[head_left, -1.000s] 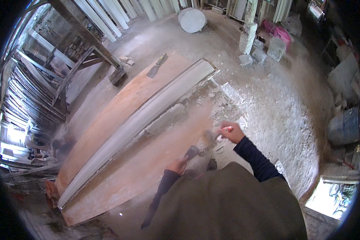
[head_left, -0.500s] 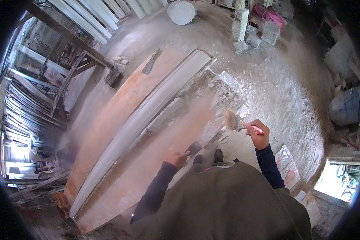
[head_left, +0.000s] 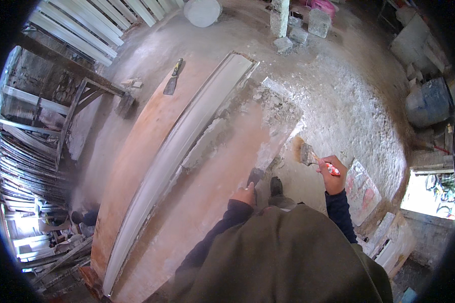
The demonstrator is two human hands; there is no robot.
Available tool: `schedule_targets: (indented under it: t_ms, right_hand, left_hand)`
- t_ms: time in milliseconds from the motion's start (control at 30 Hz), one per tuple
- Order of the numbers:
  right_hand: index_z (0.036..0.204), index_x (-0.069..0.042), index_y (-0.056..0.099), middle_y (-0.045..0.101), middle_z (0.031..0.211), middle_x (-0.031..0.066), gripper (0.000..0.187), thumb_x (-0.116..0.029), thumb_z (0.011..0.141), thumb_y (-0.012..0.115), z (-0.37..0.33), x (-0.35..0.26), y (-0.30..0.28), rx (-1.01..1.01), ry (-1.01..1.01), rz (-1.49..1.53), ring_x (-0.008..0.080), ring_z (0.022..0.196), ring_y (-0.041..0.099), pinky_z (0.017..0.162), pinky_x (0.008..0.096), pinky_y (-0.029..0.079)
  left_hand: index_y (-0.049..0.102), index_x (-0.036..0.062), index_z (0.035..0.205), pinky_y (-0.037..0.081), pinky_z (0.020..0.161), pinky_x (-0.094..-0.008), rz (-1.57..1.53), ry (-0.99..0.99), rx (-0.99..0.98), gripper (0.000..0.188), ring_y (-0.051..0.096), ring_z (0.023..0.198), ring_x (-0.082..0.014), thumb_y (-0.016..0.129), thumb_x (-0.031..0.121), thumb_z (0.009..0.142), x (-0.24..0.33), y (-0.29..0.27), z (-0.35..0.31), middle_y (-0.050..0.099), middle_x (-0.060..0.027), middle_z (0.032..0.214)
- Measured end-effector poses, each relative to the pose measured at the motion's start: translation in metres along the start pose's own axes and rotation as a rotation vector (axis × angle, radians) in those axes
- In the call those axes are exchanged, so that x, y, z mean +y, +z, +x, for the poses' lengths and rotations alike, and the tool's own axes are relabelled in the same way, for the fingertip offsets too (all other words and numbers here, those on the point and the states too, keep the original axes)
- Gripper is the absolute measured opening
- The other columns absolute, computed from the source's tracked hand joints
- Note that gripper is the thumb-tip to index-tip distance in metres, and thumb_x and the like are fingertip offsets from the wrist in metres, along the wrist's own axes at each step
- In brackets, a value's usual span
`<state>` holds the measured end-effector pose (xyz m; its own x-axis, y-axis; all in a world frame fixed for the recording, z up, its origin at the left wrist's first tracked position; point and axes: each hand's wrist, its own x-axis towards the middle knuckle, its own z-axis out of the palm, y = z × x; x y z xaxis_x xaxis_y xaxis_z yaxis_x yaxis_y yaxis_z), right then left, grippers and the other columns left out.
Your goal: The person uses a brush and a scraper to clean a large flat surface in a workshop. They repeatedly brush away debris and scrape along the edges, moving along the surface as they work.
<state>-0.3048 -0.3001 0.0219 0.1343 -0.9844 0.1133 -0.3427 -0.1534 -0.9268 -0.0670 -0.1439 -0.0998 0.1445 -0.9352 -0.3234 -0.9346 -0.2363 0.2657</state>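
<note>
Brush (head_left: 308, 155) handle bears pale marking on red, too small to read; right hand (head_left: 334, 174) pinches handle between thumb and fingers, bristles pointing forward-left, clear of fingertips, above floor (head_left: 359, 126); dark scraper (head_left: 256, 175) in left hand (head_left: 244, 194), thumb and fingers closed round it, blade jutting past fingertips near edge of orange board (head_left: 220, 166); 1 long white moulding (head_left: 186, 129) along board, 1 putty knife (head_left: 172, 81) beyond it
</note>
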Motion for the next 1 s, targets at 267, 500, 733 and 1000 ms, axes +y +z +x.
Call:
schedule_targets:
  t_ms: [267, 500, 733, 1000]
  right_hand:
    - [0.073, 0.001, 0.055, 0.055, 0.064, 0.0072, 0.007, -0.004, 0.076, 0.057, -0.012, -0.007, 0.006, -0.008, -0.132, -0.125, 0.012, 0.055, 0.054, 0.05, 0.023, 0.042]
    - [0.071, -0.001, 0.056, 0.056, 0.064, 0.0098, 0.006, -0.004, 0.072, 0.061, -0.018, -0.021, 0.012, -0.011, -0.074, -0.135, 0.0191, 0.058, 0.055, 0.055, 0.0264, 0.042]
    - [0.071, -0.001, 0.057, 0.057, 0.066, 0.0107, 0.005, -0.004, 0.072, 0.06, -0.018, -0.018, 0.015, 0.004, -0.13, -0.177, 0.0207, 0.061, 0.057, 0.056, 0.0265, 0.043]
    - [0.072, -0.001, 0.057, 0.057, 0.067, 0.0112, 0.005, -0.004, 0.071, 0.061, -0.022, -0.023, 0.019, -0.054, -0.097, -0.174, 0.0226, 0.061, 0.057, 0.057, 0.0277, 0.043]
  left_hand:
    - [0.037, 0.0153, 0.121, 0.046, 0.064, -0.0461, -0.228, -0.077, -0.011, 0.044, 0.055, 0.081, -0.0369, 0.046, 0.023, 0.079, 0.017, -0.037, -0.015, 0.052, -0.0226, 0.093]
    - [0.036, 0.0132, 0.123, 0.045, 0.068, -0.045, -0.181, 0.102, 0.047, 0.045, 0.054, 0.083, -0.0392, 0.045, 0.018, 0.079, -0.012, 0.056, 0.017, 0.051, -0.0262, 0.095]
    - [0.039, 0.012, 0.121, 0.045, 0.069, -0.0465, -0.298, -0.13, -0.047, 0.043, 0.054, 0.083, -0.0403, 0.044, 0.013, 0.078, 0.027, 0.009, 0.022, 0.051, -0.0284, 0.093]
    - [0.04, 0.004, 0.118, 0.044, 0.068, -0.0469, -0.308, -0.031, 0.233, 0.041, 0.054, 0.082, -0.0416, 0.043, 0.011, 0.077, 0.024, 0.008, 0.005, 0.052, -0.0287, 0.094]
